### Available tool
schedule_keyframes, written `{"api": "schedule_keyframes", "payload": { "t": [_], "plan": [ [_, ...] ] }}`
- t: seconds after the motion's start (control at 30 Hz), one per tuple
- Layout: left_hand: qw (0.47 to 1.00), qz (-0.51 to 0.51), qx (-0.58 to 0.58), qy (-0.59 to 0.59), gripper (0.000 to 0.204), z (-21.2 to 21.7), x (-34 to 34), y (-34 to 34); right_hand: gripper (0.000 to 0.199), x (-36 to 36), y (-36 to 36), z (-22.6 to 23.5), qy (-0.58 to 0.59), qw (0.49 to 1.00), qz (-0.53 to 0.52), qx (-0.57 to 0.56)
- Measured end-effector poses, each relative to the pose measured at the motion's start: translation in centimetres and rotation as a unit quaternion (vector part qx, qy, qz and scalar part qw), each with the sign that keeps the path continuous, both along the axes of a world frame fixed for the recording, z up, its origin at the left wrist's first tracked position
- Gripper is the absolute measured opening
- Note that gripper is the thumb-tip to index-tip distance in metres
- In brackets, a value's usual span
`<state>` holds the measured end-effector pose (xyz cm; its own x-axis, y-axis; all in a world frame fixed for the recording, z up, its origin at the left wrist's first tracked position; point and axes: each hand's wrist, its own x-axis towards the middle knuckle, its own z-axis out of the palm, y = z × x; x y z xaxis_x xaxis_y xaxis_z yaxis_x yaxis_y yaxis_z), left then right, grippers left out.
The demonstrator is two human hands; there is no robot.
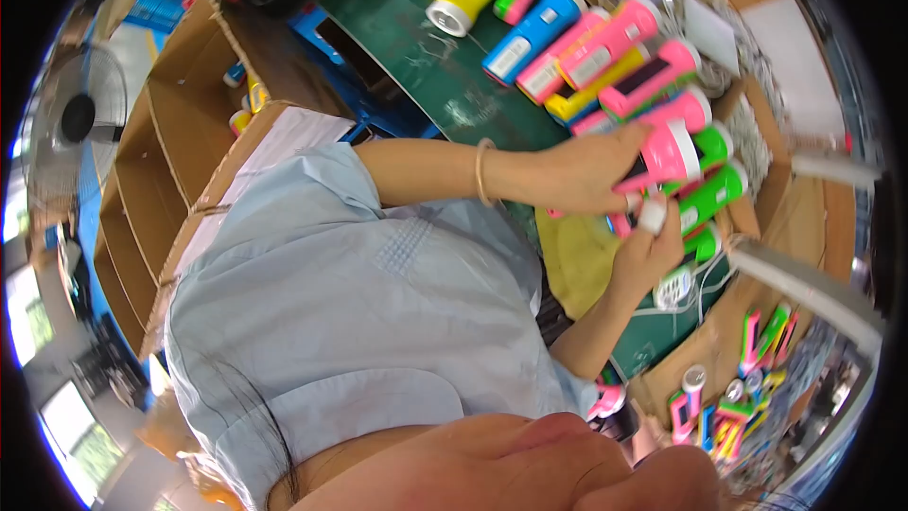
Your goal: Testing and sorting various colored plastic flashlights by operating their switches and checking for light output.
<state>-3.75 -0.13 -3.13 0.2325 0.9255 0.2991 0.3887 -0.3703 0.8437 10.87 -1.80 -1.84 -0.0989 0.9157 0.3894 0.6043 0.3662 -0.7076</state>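
My left hand, with a bangle at the wrist, is closed round a pink flashlight with a white rim and a dark panel. Just below its head, my right hand is closed with the fingertips pressed together. A small white piece shows at those fingertips; whether it is held or wrapped round a finger I cannot tell. Close beside the hands lie green flashlights. A white round part with a cable rests near my right wrist. Yellow cloth lies under my forearms.
Several pink, blue and yellow flashlights lie in a row along the green table. Cardboard trays with cords line its far side. A box of flashlights sits lower right. Cardboard compartments and a fan are at left.
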Motion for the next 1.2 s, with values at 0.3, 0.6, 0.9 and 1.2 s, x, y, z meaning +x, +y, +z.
{"api": "schedule_keyframes", "payload": {
  "t": [0.3,0.6,0.9,1.2],
  "plan": [
    [0.925,0.307,0.211,-0.074,0.052,10.4,-20.9,1.3,0.024,12.2,-2.1,-1.3,0.303,0.937,-0.154,-0.077],
    [0.689,0.61,0.375,0.111,0.07,23.0,-38.1,-0.4,0.024,4.4,7.5,-4.4,0.284,0.952,-0.093,-0.066],
    [0.737,0.626,0.142,0.21,0.056,16.5,-58.7,4.2,0.024,-1.3,13.0,-6.6,0.258,0.959,-0.117,-0.031],
    [0.799,0.546,0.065,0.244,0.059,10.9,-58.1,7.2,0.025,-0.9,14.0,-6.4,0.189,0.966,-0.175,0.002]
  ]
}}
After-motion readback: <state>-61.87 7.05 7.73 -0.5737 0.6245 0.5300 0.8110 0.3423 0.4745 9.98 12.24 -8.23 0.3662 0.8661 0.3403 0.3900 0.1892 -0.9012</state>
